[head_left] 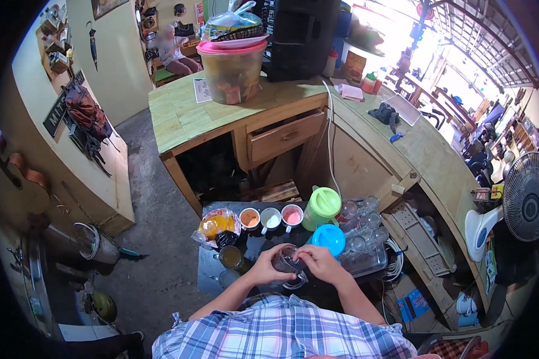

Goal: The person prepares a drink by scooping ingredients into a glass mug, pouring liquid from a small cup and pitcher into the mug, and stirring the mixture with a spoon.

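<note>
At the front of the low dark table, my left hand is wrapped round a clear glass. The fingers of my right hand are pinched together at the glass's rim; what they hold, if anything, is too small to make out. Beyond my hands stand three white cups in a row, with orange, whitish and pink contents. Left of my left hand is a glass mug of yellowish liquid. A blue-lidded container stands just beyond my right hand, with a green-lidded pitcher behind it.
Several upturned glasses fill a tray at the right. A plastic bag with yellow contents lies at the table's left. Beyond is a wooden counter with an open drawer. A fan stands right; a person sits far back.
</note>
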Demonstrator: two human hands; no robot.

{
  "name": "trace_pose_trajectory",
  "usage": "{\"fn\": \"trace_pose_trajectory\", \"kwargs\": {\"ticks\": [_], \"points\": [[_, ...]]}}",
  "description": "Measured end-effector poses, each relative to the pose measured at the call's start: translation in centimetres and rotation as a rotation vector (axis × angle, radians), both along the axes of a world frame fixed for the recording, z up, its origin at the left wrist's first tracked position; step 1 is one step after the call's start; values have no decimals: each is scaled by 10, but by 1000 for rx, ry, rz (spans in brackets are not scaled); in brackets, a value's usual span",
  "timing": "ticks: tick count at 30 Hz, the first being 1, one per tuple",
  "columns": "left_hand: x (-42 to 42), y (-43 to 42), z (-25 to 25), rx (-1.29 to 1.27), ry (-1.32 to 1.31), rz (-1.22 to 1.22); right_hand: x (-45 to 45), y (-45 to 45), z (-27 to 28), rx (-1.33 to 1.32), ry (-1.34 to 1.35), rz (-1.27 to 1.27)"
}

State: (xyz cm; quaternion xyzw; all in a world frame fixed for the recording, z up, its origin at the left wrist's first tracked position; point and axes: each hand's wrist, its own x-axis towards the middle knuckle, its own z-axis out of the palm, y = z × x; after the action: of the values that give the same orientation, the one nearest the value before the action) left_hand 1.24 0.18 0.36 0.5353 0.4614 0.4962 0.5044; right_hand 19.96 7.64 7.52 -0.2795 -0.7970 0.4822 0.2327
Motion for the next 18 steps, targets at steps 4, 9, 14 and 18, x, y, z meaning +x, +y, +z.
{"fn": "trace_pose_trajectory", "kwargs": {"ticks": [4,9,14,18], "points": [[2,4,-16,-18,162,172,24,12,-4,101,50,-229],[19,9,-70,-46,278,664,57,22,-25,-200,398,-597],[31,10,-99,-114,214,722,62,9,-41,-356,426,-677],[31,9,-114,-119,287,699,58,3,-47,-445,485,-664]]}}
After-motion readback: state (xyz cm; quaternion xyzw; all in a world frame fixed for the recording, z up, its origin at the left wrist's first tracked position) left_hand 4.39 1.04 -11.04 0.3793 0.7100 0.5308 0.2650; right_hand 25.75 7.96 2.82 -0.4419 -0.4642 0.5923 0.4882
